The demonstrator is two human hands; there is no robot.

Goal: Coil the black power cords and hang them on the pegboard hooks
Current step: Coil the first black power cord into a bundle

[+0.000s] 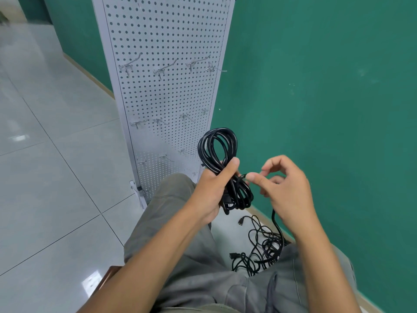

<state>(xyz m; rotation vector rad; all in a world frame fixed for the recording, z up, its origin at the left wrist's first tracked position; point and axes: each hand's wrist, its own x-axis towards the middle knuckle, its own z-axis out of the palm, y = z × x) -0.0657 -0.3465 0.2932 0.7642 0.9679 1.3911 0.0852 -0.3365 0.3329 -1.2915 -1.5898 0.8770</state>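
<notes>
The pegboard (167, 91) stands on the floor (56, 177) against the wall (316, 86), with hooks (161, 70) in rows across it. In front of it the left hand (213, 193) holds the coiled cord (220, 154), with the right hand (286, 190) just beside it to the right. Below the hands, a tangle of cords (261, 247) lies on the floor by the wall, between the knees.

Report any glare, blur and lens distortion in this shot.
Head view: bright glare patches on the glossy floor tiles; wide-angle bending bows the pegboard edges; slight blur at the far top-left corner; left hand, right hand and coiled cord sharp.
</notes>
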